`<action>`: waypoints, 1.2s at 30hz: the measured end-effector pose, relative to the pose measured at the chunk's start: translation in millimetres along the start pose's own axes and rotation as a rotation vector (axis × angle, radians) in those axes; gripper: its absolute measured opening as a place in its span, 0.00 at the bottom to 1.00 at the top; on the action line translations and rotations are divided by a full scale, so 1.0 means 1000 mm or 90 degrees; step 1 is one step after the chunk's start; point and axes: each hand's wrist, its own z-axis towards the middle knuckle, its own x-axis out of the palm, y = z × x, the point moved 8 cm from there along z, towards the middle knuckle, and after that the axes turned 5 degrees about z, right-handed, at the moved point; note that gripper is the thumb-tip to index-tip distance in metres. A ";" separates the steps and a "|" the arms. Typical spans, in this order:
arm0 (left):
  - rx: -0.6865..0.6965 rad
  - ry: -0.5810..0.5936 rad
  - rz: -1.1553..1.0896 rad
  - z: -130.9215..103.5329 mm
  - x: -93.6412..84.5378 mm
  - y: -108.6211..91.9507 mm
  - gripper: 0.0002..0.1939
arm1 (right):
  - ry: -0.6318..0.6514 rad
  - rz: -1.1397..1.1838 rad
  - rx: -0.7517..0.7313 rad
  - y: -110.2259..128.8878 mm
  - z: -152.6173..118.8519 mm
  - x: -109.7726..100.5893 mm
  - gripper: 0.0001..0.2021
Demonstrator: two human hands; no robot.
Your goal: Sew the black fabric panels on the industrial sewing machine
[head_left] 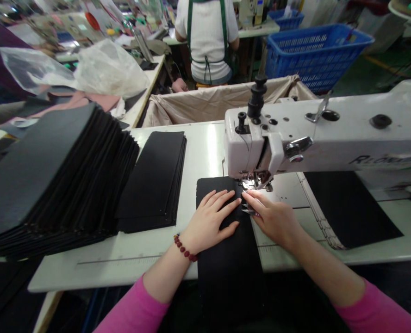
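A long black panel (229,268) lies under the sewing machine's presser foot (250,183) and hangs over the table's front edge. My left hand (208,219) rests flat on it with the fingers spread, just left of the needle area. Close to the foot, my right hand (277,221) has its fingertips at the panel's right edge. Small metal thread snips (247,209) are tucked in that hand, their blades pointing left over the panel. The palm hides their handle. The needle tip is too small to make out.
Left of the panel stand a shorter pile of black panels (153,175) and a tall stack (52,152). The white sewing machine (316,138) arches over the right side, with more black pieces (351,208) beyond. Behind are a cloth-lined bin (191,105), a blue basket (309,58) and a seated person (210,41).
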 end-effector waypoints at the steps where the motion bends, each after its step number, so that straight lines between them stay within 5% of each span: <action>1: 0.000 0.000 0.001 0.000 0.000 0.000 0.27 | 0.000 0.004 0.001 0.000 0.000 0.000 0.25; 36: 0.004 -0.014 0.008 -0.002 -0.001 0.005 0.22 | 0.005 0.036 0.011 -0.002 -0.001 0.000 0.24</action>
